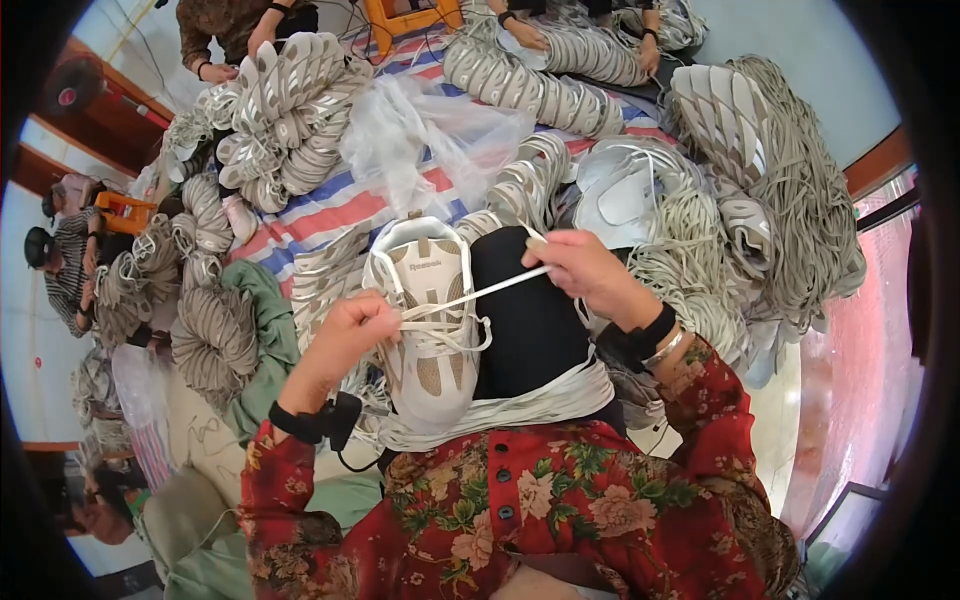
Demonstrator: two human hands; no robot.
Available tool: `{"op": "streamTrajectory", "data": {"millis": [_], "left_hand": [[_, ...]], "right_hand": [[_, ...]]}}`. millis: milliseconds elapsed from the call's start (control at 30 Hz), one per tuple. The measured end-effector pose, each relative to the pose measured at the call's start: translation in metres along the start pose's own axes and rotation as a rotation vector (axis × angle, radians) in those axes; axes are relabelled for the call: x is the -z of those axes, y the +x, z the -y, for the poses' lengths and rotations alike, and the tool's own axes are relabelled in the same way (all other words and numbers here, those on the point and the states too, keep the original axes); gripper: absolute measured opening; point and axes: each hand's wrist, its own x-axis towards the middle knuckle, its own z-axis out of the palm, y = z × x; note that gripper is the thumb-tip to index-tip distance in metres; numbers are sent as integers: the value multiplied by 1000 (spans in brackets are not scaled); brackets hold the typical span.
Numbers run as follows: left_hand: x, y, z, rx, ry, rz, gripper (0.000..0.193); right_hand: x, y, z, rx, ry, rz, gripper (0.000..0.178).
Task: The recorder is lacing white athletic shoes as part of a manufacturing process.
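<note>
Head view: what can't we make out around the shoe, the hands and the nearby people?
All in the head view:
Lace path inside the right hand: covered by its fingers.
Strands within the left hand: covered by its fingers.
Underside of the shoe: hidden by the upper.
Head of the top-left co-worker: cut off by the top edge.
Grip of the striped-top co-worker: too small.

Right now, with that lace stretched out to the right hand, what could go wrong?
The lace runs taut to the right hand, so a hard pull could twist the shoe on the lap.
The loose loop at the shoe's side might catch and knot.
The bundle of laces across the lap lies close to the toe, so strands could tangle with this one.
</note>
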Motion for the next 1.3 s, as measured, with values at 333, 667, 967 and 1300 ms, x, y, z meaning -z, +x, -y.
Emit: {"op": "streamTrajectory", "data": {"millis": [333, 667, 967, 1300], "left_hand": [[-19, 0, 57, -386, 270, -586, 18], [-2, -12, 73, -387, 291, -592, 14], [27, -2, 38, -232, -507, -503, 19], [123, -16, -4, -497, -718, -721, 32]], "right_hand": [[59, -20, -28, -3, 89, -343, 23], [-85, -40, -26, 55, -403, 85, 28], [-72, -23, -27, 363, -767, 195, 18], [-83, -18, -5, 721, -877, 168, 13]]}}
